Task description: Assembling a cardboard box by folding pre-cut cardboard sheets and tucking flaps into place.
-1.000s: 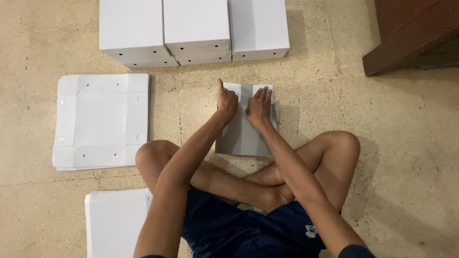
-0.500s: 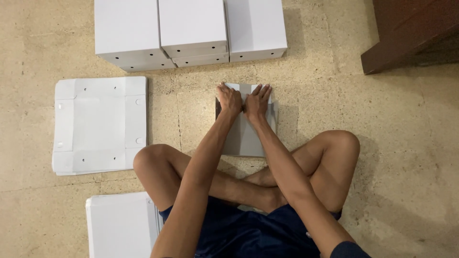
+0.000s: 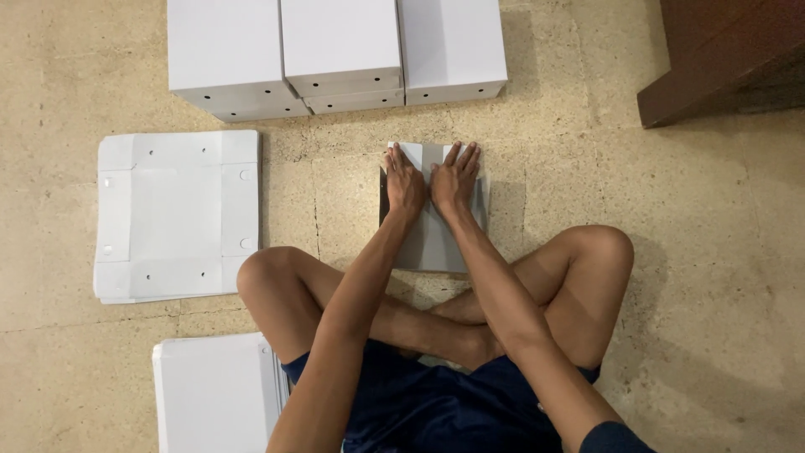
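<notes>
From my remote seat I saw that, nearest the crossed legs, the left hand [image 3: 406, 186] and right hand [image 3: 454, 180] had slid together and now pressed flat, fingers spread and gripping nothing, on the half-folded white box [image 3: 436, 239] on the floor [image 3: 688, 277], suggesting creasing, with three finished boxes [image 3: 335, 50] beyond.

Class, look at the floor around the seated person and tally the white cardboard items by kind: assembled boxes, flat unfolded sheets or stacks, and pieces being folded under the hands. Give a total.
Assembled white boxes: 3
Flat unfolded sheets or stacks: 2, the flat sheet and the lower stack
Piece being folded under the left hand and right hand: 1
Total: 6
</notes>
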